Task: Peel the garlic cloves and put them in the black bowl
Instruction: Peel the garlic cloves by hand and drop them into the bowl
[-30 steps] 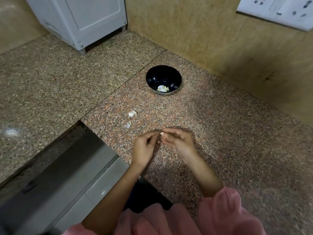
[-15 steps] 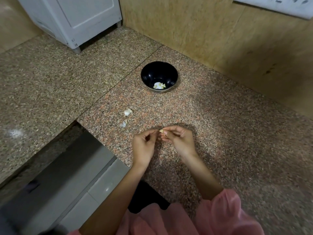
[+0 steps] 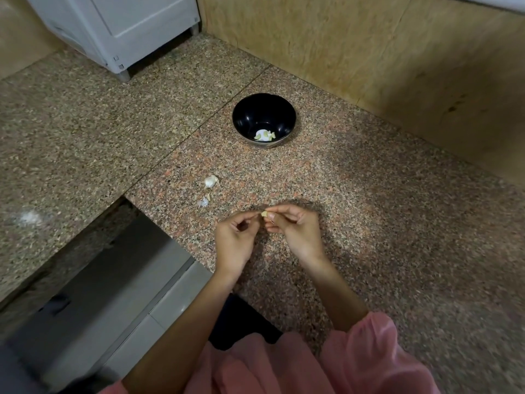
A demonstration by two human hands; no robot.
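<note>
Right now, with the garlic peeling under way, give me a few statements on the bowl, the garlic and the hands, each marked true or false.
1. The round black bowl holds a few peeled garlic pieces. True.
2. The bowl stands on a white appliance. False: it stands on the speckled granite counter.
3. The right hand pinches a small pale garlic clove. True.
4. No garlic lies on the counter. False: a white papery-skinned clove lies there, apart from the bowl.
</note>
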